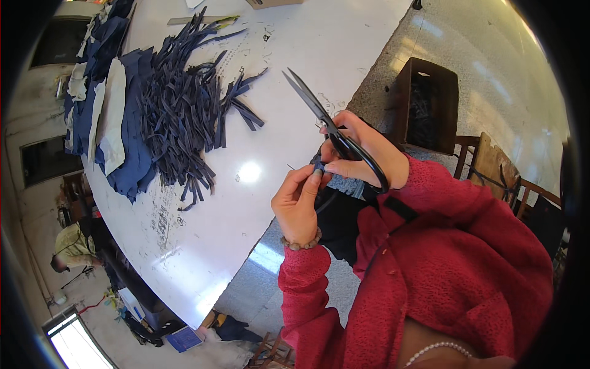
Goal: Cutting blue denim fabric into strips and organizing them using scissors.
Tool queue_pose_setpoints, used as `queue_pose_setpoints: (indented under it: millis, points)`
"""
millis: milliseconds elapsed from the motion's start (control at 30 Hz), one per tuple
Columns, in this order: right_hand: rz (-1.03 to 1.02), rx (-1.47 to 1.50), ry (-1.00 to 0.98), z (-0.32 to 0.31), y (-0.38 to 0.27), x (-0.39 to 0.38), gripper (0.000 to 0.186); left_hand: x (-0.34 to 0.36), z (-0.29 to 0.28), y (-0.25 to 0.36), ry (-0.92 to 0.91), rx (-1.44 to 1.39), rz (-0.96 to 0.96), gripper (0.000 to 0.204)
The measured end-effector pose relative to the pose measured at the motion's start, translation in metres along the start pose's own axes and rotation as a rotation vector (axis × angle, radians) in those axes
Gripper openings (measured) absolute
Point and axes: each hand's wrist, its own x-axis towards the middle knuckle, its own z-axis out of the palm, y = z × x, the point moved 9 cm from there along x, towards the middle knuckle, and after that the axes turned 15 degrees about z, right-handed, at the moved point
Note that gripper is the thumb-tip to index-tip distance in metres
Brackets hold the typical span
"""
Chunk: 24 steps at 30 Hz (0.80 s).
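Strip [319, 165] of dark cloth sits near the table [246, 212] edge, pinched between the closed fingertips of the left hand [299, 206] and right hand [365, 147]; the latter also carries scissors [331, 126], blades nearly together. Work appears unfinished: one strip is in handling, and a large heap [184, 107] lies loose.

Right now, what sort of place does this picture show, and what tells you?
Probably a sewing or cloth-cutting workshop: a heap of dark fabric strips and layered blue cloth on a white table, plus held scissors.
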Motion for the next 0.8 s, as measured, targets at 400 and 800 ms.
queue_pose_setpoints:
  millis: [400,800]
  points:
    - [0.129,-0.089,-0.091,0.017,0.011,-0.011,0.043,-0.022,0.008,-0.003,-0.049,-0.119,-0.093,0.009]
    - [-0.036,-0.182,0.022,0.010,-0.019,-0.014,0.044,-0.045,-0.033,-0.014,-0.043,-0.065,-0.142,0.005]
